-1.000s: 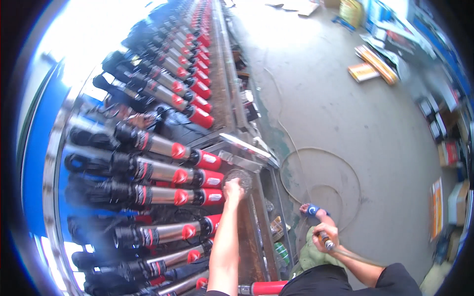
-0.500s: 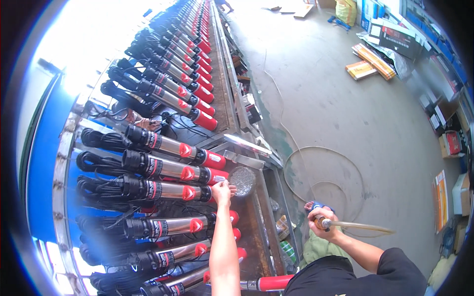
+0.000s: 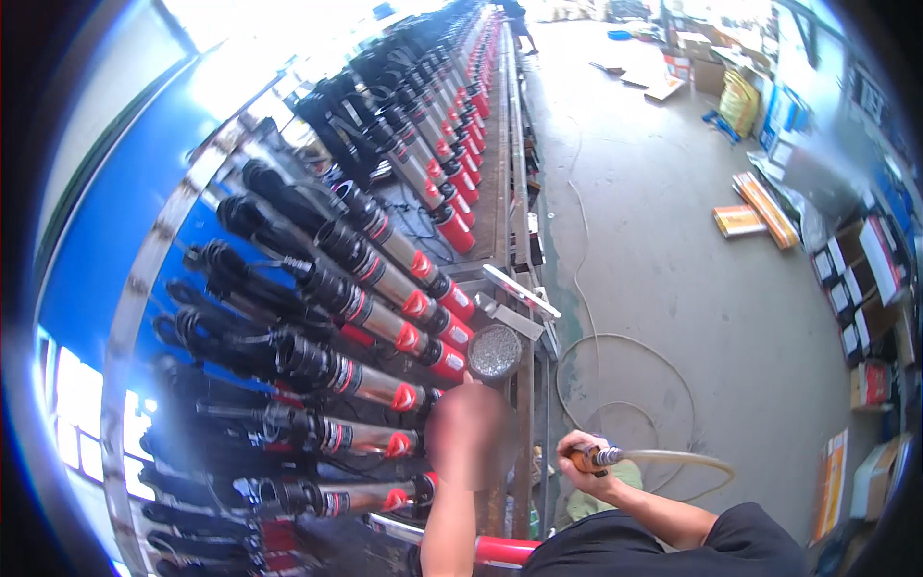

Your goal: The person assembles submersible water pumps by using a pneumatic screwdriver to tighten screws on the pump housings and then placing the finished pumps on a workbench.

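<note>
My right hand (image 3: 583,456) is closed round an air tool (image 3: 604,456) with an orange part on its body and a pale hose (image 3: 673,456) running from it, held over the floor beside the bench. My left hand (image 3: 467,423) reaches over the bench edge, and a blur covers most of it. One fingertip shows near the red end of a steel pump (image 3: 449,362); whether it touches or holds anything is hidden. Just beyond it sits a round bowl (image 3: 495,352) of small shiny metal pieces. Another pump (image 3: 370,385) lies to the left of that hand.
Long rows of pumps (image 3: 452,226) with black cable bundles stretch away along the bench. A white strip (image 3: 522,291) and a metal bracket (image 3: 510,315) lie beyond the bowl. Coiled hose (image 3: 630,337) lies on the floor. Cartons (image 3: 865,279) line the right side.
The view has turned, shifting the bench in the picture. My left hand has drawn back slightly from the bowl toward me. My right hand keeps hold of the air tool.
</note>
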`<state>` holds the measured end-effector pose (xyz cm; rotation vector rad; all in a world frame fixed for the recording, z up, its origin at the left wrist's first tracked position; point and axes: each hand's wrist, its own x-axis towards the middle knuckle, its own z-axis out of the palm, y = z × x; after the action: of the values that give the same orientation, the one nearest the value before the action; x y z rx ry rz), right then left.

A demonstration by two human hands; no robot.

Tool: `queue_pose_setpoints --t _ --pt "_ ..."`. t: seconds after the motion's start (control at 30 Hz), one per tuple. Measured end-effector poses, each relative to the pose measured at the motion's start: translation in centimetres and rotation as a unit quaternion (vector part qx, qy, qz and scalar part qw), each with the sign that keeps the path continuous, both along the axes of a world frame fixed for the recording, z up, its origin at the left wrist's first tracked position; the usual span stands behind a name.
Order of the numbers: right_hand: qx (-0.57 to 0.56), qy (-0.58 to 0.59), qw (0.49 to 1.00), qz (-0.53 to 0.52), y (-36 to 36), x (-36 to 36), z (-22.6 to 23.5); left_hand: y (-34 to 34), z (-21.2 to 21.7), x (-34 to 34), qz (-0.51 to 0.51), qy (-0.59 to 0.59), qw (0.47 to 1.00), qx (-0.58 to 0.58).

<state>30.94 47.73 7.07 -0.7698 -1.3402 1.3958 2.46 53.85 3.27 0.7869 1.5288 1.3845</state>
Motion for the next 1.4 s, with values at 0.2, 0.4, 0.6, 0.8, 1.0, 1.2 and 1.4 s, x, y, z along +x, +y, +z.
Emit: queue_pose_setpoints --t 0.2,0.4,0.6,0.8,1.0,1.2,1.4 --pt "-0.006 0.279 0.959 0.054 0.0 -6.2 6.8 -15.1 5.1 5.2 0.093 -0.335 0.938 -0.014" --pt "-0.042 0.339 0.919 0.199 -5.5 -12.2 10.5 -24.7 8.8 7.0 0.160 -0.566 0.797 0.141" --pt "-0.110 0.278 0.912 0.281 -10.6 -15.3 9.6 -29.7 9.5 8.8 0.321 -0.539 0.747 0.219" --pt "-0.073 0.204 0.895 0.390 -12.6 -15.5 5.3 -32.0 4.4 10.3 0.404 -0.505 0.748 0.151" --pt "0.062 0.085 0.857 0.504 -13.5 -15.9 -0.7 -33.0 7.7 9.3 0.407 -0.458 0.766 0.197" --pt "-0.043 0.017 0.883 0.466 -14.1 -17.7 -10.0 -34.0 -4.6 8.0 0.462 -0.640 0.602 0.124" --pt "-0.005 -0.003 0.876 0.483 -14.8 -19.5 -5.6 -34.7 -5.6 7.3 0.462 -0.581 0.662 0.105"
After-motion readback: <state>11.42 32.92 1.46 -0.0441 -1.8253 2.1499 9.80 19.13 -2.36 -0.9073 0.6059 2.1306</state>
